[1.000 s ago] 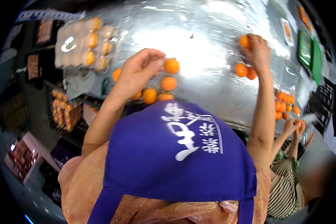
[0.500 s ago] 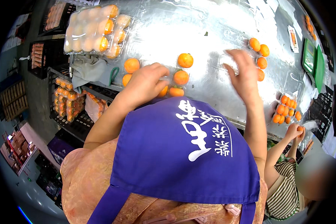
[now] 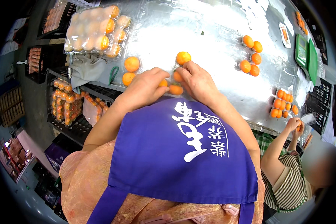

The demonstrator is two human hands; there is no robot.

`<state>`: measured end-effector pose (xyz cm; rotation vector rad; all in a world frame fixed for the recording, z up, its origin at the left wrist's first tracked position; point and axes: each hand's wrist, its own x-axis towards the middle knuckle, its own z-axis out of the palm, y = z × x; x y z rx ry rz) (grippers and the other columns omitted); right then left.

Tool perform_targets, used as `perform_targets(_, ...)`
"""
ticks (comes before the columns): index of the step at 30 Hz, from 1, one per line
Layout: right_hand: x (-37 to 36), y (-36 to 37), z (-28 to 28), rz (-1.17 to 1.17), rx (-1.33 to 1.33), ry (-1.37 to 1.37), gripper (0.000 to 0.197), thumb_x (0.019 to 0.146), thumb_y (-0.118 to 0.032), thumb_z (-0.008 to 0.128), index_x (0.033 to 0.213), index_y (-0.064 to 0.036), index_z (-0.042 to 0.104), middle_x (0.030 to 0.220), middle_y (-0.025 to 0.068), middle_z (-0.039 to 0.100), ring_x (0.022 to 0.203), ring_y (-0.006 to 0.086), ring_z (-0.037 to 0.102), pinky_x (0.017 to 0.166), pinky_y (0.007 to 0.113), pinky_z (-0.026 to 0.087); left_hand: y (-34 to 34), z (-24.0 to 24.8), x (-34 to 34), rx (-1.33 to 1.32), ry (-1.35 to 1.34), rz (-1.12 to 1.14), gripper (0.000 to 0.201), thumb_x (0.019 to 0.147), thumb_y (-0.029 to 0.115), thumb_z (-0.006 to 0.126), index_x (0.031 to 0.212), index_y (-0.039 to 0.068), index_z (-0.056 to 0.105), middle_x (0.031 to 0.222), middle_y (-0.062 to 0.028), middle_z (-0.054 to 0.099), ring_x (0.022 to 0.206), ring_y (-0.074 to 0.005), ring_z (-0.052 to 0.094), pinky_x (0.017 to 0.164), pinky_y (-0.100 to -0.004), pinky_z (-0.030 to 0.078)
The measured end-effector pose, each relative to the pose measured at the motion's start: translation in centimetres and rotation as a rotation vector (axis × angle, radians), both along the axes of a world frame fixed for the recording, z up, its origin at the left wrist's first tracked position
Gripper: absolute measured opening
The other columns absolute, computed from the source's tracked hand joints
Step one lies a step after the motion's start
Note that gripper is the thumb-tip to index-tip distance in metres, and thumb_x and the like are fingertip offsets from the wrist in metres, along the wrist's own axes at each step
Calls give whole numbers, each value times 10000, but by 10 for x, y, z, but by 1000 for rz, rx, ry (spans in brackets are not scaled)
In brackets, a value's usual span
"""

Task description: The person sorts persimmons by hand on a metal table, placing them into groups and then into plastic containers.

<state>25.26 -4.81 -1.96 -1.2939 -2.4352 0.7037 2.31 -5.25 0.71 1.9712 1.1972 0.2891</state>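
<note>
My left hand (image 3: 147,86) is curled over an orange (image 3: 163,83) at the near edge of the metal table. My right hand (image 3: 198,81) has its fingers closed on another orange (image 3: 178,77). Just below and between the hands lies a flattish orange fruit (image 3: 176,90), and a brighter orange (image 3: 183,58) sits beyond my right fingertips. Two more oranges, one far (image 3: 132,64) and one near (image 3: 128,78), rest left of my left hand, apparently in clear plastic. Both palms are hidden from above.
Filled clear packs of oranges (image 3: 91,30) are stacked at the back left beside a grey cloth (image 3: 87,71). Several loose oranges (image 3: 255,58) lie to the right. Beyond them are a green scale (image 3: 306,56), a filled pack (image 3: 283,103) and a co-worker's hands (image 3: 296,125).
My right hand has swung left from beside the right-hand oranges to the orange in front of me. A further orange now shows in that right group. My left hand has barely moved.
</note>
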Motion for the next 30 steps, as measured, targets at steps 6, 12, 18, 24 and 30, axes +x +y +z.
perform_targets(6, -1, -4, 0, -10, 66, 65, 202, 801, -94, 690, 985, -62, 614, 986, 96, 598, 858, 281, 621, 762, 408, 523, 8, 1, -2, 43, -69, 31, 297, 885, 144, 703, 1156, 43, 634, 1044, -117, 646, 796, -255, 655, 712, -344, 535)
perform_targets(12, 6, -5, 8, -189, -208, 292, 293, 797, -79, 742, 1060, -63, 615, 927, 76, 630, 798, 210, 617, 736, 344, 527, 15, 2, 3, -167, -208, 202, 291, 943, 177, 674, 1190, 30, 625, 1043, -76, 661, 795, -143, 659, 682, -301, 538)
perform_targets(18, 7, -4, 43, -279, -72, 606, 413, 754, -15, 791, 1116, -52, 596, 1019, 60, 635, 809, 149, 595, 725, 277, 511, 23, 19, 24, -931, -934, 357, 404, 1011, 209, 603, 1341, -4, 510, 1144, -115, 637, 961, -168, 672, 811, -321, 583)
perform_targets(24, 14, -3, 59, -297, -143, 783, 452, 791, -40, 788, 1192, -18, 580, 1137, 87, 593, 855, 137, 589, 747, 270, 519, 22, 26, 42, -759, -1108, 276, 442, 975, 132, 644, 1366, -5, 489, 1238, -123, 588, 1131, -211, 622, 961, -355, 546)
perform_targets(30, 13, -8, 71, -356, -531, 928, 517, 829, -55, 762, 1295, 16, 549, 1150, 75, 584, 881, 119, 583, 769, 255, 520, 20, 34, 42, -31, -646, 108, 575, 816, 99, 794, 1323, 18, 535, 1243, -118, 575, 1055, -192, 612, 856, -307, 533)
